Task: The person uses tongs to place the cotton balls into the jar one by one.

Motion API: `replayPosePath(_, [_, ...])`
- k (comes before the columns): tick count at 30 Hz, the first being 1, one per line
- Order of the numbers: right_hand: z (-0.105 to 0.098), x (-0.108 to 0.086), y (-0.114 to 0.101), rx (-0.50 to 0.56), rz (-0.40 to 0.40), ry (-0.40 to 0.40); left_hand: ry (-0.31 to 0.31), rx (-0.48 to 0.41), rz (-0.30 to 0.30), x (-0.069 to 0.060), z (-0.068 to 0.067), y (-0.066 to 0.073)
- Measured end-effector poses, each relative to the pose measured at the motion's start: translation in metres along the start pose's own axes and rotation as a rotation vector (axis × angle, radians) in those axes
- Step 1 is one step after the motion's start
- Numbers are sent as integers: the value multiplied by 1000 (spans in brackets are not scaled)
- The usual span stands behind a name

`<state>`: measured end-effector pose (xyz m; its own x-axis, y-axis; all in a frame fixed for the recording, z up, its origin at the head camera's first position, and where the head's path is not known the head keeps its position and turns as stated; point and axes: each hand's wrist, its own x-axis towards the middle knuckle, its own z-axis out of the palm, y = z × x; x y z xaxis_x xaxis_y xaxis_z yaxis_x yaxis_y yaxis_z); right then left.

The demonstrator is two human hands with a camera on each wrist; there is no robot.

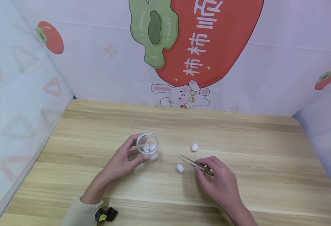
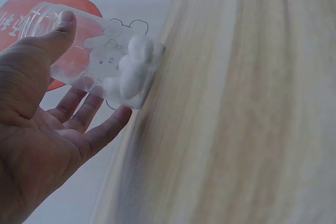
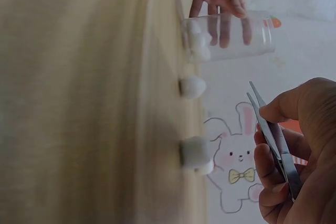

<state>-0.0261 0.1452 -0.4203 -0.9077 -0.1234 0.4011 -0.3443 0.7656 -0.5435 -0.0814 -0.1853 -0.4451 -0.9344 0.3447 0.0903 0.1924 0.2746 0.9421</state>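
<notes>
My left hand (image 1: 123,160) holds a clear plastic jar (image 1: 154,150) around its side, with the thumb on the near side. The jar stands upright on the table, and several white cotton balls (image 2: 134,72) lie at its bottom. Between thumb and fingers, my right hand (image 1: 222,179) grips metal tweezers (image 3: 270,135). Their tips point toward the jar, slightly apart with nothing between them. One loose cotton ball (image 1: 180,168) lies just left of the tweezers, and another cotton ball (image 1: 194,147) sits beyond them. In the right wrist view, a further white lump (image 3: 206,168) is partly hidden.
The wood-grain table (image 1: 97,125) meets a printed backdrop (image 1: 97,69) along its far edge. A patterned side panel (image 1: 21,94) borders it on the left. A small black device (image 1: 106,214) is at the left sleeve.
</notes>
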Motion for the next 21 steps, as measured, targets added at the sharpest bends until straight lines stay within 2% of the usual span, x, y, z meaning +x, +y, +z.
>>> replayPosePath(12, [4, -31, 11, -73, 81, -65, 10, 19, -14, 0, 0, 1])
replayPosePath(21, [6, -38, 14, -40, 74, -62, 7, 23, -14, 1, 1, -2])
